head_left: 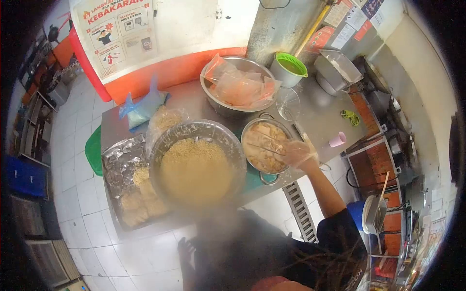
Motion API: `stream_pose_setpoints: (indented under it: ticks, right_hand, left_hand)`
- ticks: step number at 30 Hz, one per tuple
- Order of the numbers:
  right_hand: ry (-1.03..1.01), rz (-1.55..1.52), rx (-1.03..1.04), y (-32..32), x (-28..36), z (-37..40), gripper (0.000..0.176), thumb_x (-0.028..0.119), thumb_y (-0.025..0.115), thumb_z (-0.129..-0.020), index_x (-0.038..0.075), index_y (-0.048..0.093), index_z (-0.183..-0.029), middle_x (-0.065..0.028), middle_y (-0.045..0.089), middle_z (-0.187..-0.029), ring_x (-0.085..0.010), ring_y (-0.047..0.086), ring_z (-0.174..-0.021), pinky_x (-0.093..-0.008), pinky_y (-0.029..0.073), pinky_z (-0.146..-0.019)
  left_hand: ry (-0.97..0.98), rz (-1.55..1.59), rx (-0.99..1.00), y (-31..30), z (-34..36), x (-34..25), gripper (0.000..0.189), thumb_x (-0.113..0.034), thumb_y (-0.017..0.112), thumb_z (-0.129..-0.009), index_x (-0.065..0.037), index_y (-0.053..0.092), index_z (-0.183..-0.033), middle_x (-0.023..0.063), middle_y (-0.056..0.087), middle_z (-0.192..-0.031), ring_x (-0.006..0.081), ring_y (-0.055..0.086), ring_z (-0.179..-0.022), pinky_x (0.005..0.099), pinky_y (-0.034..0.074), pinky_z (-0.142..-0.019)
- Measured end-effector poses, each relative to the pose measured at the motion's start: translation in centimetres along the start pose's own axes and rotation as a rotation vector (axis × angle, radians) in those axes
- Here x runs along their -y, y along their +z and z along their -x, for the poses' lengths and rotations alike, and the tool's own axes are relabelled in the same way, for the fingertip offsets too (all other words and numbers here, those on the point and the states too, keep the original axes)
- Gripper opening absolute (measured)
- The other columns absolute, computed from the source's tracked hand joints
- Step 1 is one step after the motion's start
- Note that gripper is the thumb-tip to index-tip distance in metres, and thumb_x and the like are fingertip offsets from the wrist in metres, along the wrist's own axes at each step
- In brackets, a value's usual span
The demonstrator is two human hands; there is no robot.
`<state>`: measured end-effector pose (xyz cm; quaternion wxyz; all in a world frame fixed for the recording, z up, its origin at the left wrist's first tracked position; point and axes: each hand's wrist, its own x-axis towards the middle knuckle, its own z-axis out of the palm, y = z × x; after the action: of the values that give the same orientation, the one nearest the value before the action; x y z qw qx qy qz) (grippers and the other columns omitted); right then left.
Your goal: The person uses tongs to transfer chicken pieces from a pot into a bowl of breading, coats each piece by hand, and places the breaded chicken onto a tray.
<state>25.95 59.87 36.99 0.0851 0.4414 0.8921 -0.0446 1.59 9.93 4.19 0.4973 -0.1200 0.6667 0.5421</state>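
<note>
My right hand [298, 155], in a clear plastic glove, is closed around metal tongs [268, 149]. The tongs reach into a two-handled metal pot [268, 179] of pale pieces in milky batter [262, 138]. Left of the pot stands a large metal bowl [233, 145] filled with pale crumbs [196, 169]. My left hand [186, 250] hangs low beside my body, below the table edge, dim and hazy, with its fingers apart and nothing visible in them. Crumb-coated pieces [141, 206] lie in a foil-lined tray [119, 167] at the left.
Behind the pot, a big metal bowl [218, 99] holds plastic bags with orange contents. A whisk [288, 104], a green-rimmed tub [290, 68] and a pink cup [337, 139] are on the metal table [323, 114]. A blue bag [143, 109] sits at the back left.
</note>
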Motion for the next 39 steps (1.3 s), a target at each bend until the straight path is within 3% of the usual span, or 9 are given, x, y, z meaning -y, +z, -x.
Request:
stream_pose_setpoints:
  ticks: [6, 9, 12, 16, 21, 24, 26, 30, 39]
  right_hand:
    - [-0.027, 0.227, -0.008, 3.1, -1.1, -1.3, 0.027, 0.027, 0.055, -0.085, 0.003, 0.064, -0.094, -0.0160, 0.067, -0.086, -0.0296, 0.066, -0.082, -0.0399, 0.052, -0.071]
    - [-0.205, 0.307, -0.103, 5.0, -4.8, -1.1, 0.029, 0.029, 0.057, -0.085, 0.004, 0.066, -0.097, -0.0156, 0.066, -0.084, -0.0289, 0.065, -0.077, -0.0406, 0.052, -0.068]
    - [0.106, -0.313, -0.096, -0.1, -2.2, 1.5, 0.032, 0.027, 0.062, -0.083, 0.007, 0.066, -0.108, -0.0153, 0.067, -0.084, -0.0289, 0.063, -0.076, -0.0390, 0.050, -0.069]
    - [0.183, -0.524, -0.010, -1.7, -3.9, 2.2, 0.035, 0.023, 0.066, -0.082, 0.011, 0.065, -0.114, -0.0147, 0.068, -0.087, -0.0257, 0.063, -0.080, -0.0360, 0.049, -0.073]
    - [0.057, -0.528, -0.156, -2.3, -7.7, 2.7, 0.035, 0.019, 0.066, -0.082, 0.006, 0.064, -0.115, -0.0068, 0.064, -0.076, -0.0137, 0.057, -0.056, -0.0306, 0.047, -0.055]
    - [0.297, -0.812, 0.028, -5.2, -7.3, 3.6, 0.034, 0.019, 0.067, -0.083, 0.003, 0.064, -0.112, -0.0014, 0.059, -0.072, -0.0090, 0.048, -0.047, -0.0271, 0.041, -0.044]
    - [0.332, -0.854, 0.104, -6.6, -6.9, 3.9, 0.034, 0.019, 0.068, -0.082, 0.002, 0.063, -0.111, -0.0002, 0.058, -0.071, -0.0088, 0.048, -0.047, -0.0266, 0.040, -0.044]
    - [0.329, -0.914, 0.316, -4.8, -8.6, 2.8, 0.032, 0.019, 0.067, -0.082, 0.005, 0.062, -0.111, 0.0011, 0.055, -0.069, -0.0071, 0.046, -0.046, -0.0262, 0.037, -0.041]
    - [0.162, 0.123, 0.050, -6.6, -5.6, 3.5, 0.051, 0.031, 0.067, -0.080, 0.012, 0.055, -0.126, -0.0133, 0.066, -0.101, -0.0227, 0.062, -0.099, -0.0346, 0.048, -0.082]
  left_hand:
    - [-0.120, -0.027, 0.038, -0.3, -1.5, 1.7, 0.048, -0.035, 0.046, -0.094, -0.017, 0.040, -0.138, 0.0094, 0.052, -0.127, 0.0244, 0.055, -0.105, 0.0388, 0.048, -0.082]
    - [-0.153, -0.014, 0.022, -1.1, -1.9, 3.3, 0.051, -0.039, 0.047, -0.092, -0.018, 0.040, -0.138, 0.0092, 0.051, -0.129, 0.0255, 0.054, -0.107, 0.0407, 0.046, -0.084]
    - [-0.185, -0.020, 0.015, -2.1, -2.3, 5.0, 0.054, -0.043, 0.048, -0.091, -0.020, 0.040, -0.138, 0.0090, 0.049, -0.131, 0.0266, 0.052, -0.109, 0.0426, 0.044, -0.086]
    - [-0.215, -0.049, 0.026, -3.5, -2.6, 7.0, 0.058, -0.049, 0.050, -0.088, -0.022, 0.039, -0.139, 0.0087, 0.048, -0.133, 0.0280, 0.051, -0.111, 0.0451, 0.042, -0.088]
    - [-0.042, -0.365, 0.222, -5.8, -4.5, 10.0, 0.064, -0.056, 0.052, -0.085, -0.025, 0.039, -0.139, 0.0084, 0.046, -0.136, 0.0298, 0.049, -0.114, 0.0483, 0.039, -0.091]
    - [-0.159, 0.272, -0.006, -2.1, -2.7, 8.2, 0.038, -0.028, 0.050, -0.093, -0.003, 0.056, -0.120, 0.0089, 0.062, -0.112, 0.0267, 0.061, -0.093, 0.0356, 0.051, -0.080]
    - [-0.091, 0.096, -0.116, 2.5, 2.1, 1.8, 0.032, -0.025, 0.054, -0.091, -0.002, 0.062, -0.111, 0.0081, 0.065, -0.101, 0.0262, 0.061, -0.094, 0.0341, 0.050, -0.082]
    - [-0.161, 0.071, -0.058, 1.2, -0.2, 3.3, 0.032, -0.026, 0.054, -0.091, -0.002, 0.062, -0.112, 0.0078, 0.065, -0.102, 0.0257, 0.061, -0.094, 0.0339, 0.050, -0.082]
    - [-0.210, 0.055, -0.039, 0.3, -2.1, 5.1, 0.032, -0.026, 0.054, -0.091, -0.004, 0.061, -0.112, 0.0073, 0.064, -0.102, 0.0247, 0.061, -0.093, 0.0335, 0.050, -0.080]
